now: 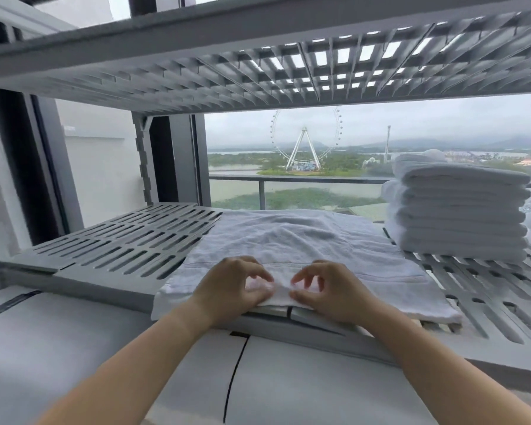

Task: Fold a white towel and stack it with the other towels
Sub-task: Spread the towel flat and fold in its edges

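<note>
Both pinching, I see: left hand (230,286) and right hand (325,289) nip the towel (288,240) by its near edge; it lies just left of the stack (460,216), long side toward it, right hand nearer.

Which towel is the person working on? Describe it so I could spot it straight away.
Find the grey slotted shelf before the window. On its middle lies the white towel, the left hand and right hand pinching its near edge. Unlike the stack of folded towels to its right, it lies spread out flat.
</note>
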